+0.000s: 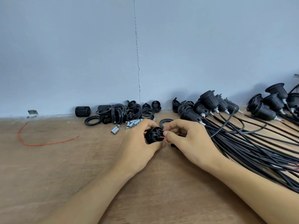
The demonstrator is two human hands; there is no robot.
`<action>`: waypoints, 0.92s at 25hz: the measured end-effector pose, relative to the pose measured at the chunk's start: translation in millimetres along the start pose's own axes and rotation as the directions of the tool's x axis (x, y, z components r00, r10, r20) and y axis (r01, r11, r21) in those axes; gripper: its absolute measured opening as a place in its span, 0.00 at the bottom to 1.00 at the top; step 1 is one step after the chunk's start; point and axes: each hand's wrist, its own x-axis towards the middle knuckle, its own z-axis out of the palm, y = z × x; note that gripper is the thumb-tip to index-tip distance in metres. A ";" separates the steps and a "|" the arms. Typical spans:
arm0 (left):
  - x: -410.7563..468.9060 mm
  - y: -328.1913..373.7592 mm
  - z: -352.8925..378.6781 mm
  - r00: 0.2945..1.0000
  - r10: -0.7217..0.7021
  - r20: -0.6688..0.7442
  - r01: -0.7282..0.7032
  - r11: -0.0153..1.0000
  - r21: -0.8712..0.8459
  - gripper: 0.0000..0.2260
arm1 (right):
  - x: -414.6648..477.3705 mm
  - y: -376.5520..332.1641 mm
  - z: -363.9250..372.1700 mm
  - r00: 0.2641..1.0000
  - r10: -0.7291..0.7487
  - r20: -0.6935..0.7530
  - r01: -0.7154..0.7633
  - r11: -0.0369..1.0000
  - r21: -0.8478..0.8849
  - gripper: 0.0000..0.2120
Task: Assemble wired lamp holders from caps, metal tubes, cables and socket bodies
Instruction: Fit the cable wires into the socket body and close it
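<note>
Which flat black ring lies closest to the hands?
The lone ring lying just behind the right hand; the other flat ring sits far left by the parts pile.

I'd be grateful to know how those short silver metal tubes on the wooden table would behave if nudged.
The short silver metal tubes are round and lie on their sides, so they would probably roll. Their open ends suggest they are hollow, so likely light. Their shiny surface may slip when pinched.

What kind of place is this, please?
Probably a small assembly workshop: loose black socket parts and metal tubes piled on a wooden table against a wall, with finished wired holders laid at the right.
</note>
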 end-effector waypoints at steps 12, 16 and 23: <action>-2.1 3.9 0.2 0.998 0.059 -0.033 -0.057 0.998 0.040 0.17 | -4.4 -9.9 0.3 0.999 0.018 -0.049 -0.019 0.999 -0.027 0.07; -3.6 6.3 -1.6 0.993 0.110 -0.048 -0.105 0.990 0.091 0.15 | -5.0 -10.4 0.6 0.998 -0.015 -0.054 0.012 0.998 -0.058 0.06; -2.9 7.4 -1.0 0.986 0.154 -0.056 -0.145 0.979 0.143 0.13 | -5.4 -10.0 0.6 0.998 -0.034 -0.049 0.030 0.997 -0.073 0.06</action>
